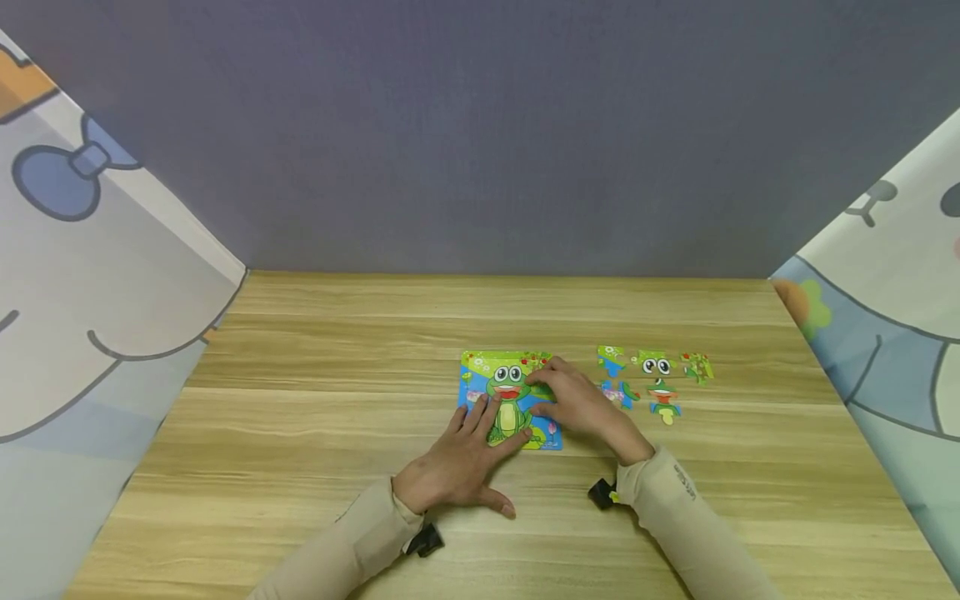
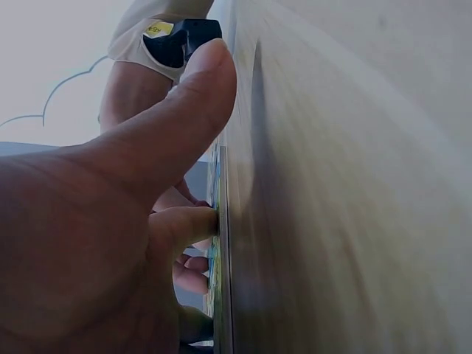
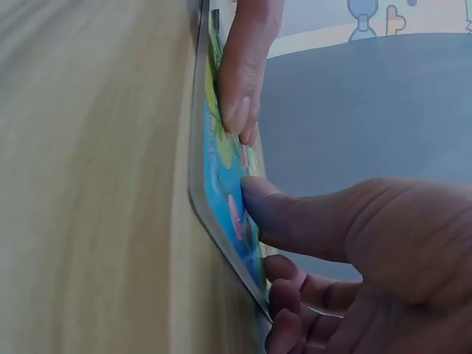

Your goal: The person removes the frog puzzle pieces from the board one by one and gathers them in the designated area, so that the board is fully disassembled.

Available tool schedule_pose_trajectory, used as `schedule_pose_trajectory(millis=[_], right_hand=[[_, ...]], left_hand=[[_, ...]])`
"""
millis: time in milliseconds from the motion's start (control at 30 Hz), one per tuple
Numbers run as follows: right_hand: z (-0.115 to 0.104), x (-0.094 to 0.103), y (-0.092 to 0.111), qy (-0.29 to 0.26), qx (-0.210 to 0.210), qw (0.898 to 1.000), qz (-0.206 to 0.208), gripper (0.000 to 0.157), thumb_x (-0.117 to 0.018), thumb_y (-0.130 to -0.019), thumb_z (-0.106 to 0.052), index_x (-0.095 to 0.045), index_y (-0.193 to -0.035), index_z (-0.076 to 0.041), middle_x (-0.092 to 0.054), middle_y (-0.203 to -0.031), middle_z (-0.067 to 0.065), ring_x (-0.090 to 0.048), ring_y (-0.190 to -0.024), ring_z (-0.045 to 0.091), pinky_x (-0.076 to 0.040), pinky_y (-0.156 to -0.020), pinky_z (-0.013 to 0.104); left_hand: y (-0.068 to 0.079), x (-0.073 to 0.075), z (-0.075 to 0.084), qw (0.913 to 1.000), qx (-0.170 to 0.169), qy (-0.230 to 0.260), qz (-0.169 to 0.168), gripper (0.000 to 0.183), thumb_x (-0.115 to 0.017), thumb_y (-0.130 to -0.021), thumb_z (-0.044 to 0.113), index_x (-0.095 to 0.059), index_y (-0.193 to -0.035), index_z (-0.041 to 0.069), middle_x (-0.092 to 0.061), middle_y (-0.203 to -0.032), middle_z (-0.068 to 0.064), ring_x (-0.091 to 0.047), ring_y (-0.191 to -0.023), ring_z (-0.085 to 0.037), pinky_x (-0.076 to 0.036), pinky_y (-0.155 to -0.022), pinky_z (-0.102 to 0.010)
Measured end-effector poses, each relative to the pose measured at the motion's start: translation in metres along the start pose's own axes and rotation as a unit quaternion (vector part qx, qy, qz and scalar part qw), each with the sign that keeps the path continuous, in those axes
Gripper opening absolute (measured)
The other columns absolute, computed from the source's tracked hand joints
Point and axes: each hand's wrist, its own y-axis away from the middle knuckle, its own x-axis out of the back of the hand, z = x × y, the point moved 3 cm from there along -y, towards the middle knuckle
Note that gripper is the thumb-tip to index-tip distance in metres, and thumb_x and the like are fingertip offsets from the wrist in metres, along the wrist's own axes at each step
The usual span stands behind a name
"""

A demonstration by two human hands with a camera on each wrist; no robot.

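A frog jigsaw puzzle board (image 1: 472, 379) lies flat on the wooden table, showing a green frog on blue and light green. My left hand (image 1: 465, 467) rests across its lower left part with fingers spread, fingertips on the surface, thumb out over the table. At the board's right side, my right hand (image 1: 581, 404) has its thumb and curled fingers on a puzzle piece, which the hand mostly hides. In the right wrist view the right thumb (image 3: 295, 214) presses on the picture, its other fingers bent near the board's edge (image 3: 221, 240).
Several loose puzzle pieces (image 1: 656, 365) lie right of the board, among them one with the frog's eyes and a mouth piece (image 1: 662, 393). A grey wall (image 1: 510, 167) stands behind the table (image 1: 337, 375); cartoon-printed panels flank both sides.
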Motion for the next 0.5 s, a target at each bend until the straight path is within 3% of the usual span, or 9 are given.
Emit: schedule_pose_trajectory(millis=[500], right_hand=[[0.0023, 0.0035, 0.0007, -0.06, 0.017, 0.998, 0.005, 0.034, -0.076, -0.089, -0.017, -0.064, -0.119, -0.009, -0.062, -0.12, 0.009, -0.061, -0.114, 0.03, -0.052, -0.096, 0.05]], left_hand=[[-0.0009, 0.0001, -0.0005, 0.9999, 0.004, -0.003, -0.013, 0.099, -0.068, -0.076, 0.073, -0.028, -0.158, 0.034, -0.008, -0.167, -0.027, -0.009, -0.156, -0.044, -0.02, -0.124, -0.059]])
